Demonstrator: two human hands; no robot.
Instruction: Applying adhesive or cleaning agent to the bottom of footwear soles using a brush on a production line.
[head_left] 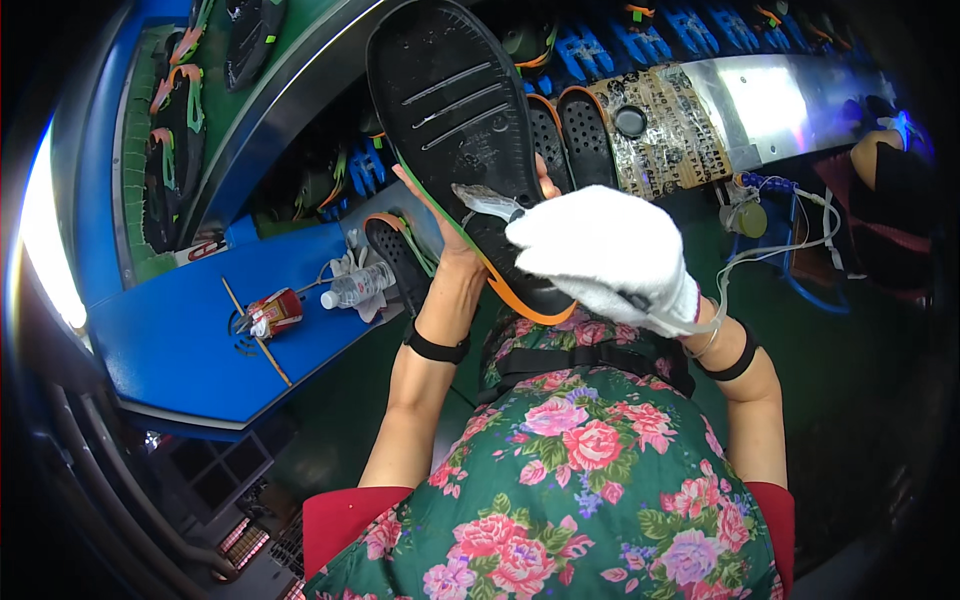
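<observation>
One black shoe sole with an orange-and-green edge is in your hands, raised in front of you with its ribbed underside facing up toward the camera. Your left hand, bare, supports it from beneath; the fingers wrap around the sole's near edge, gripping it, with only the fingertips showing past the rim. Your right hand wears a white glove and presses on the heel end of the sole; the gloved fingers are curled closed around a small grey rag or pad, which lies against the sole's surface. Both wrists carry black bands.

To your left, the blue worktable holds a clear plastic bottle lying on its side, a red can with something stuffed in its top, and a thin wooden stick. Another sole with an orange rim rests at the table's right edge, just below your left hand. Beyond the raised sole, further black perforated soles stand in a row beside a taped metal surface. More finished pieces lie on the green conveyor belt at upper left. Another person's arm shows at far right.
</observation>
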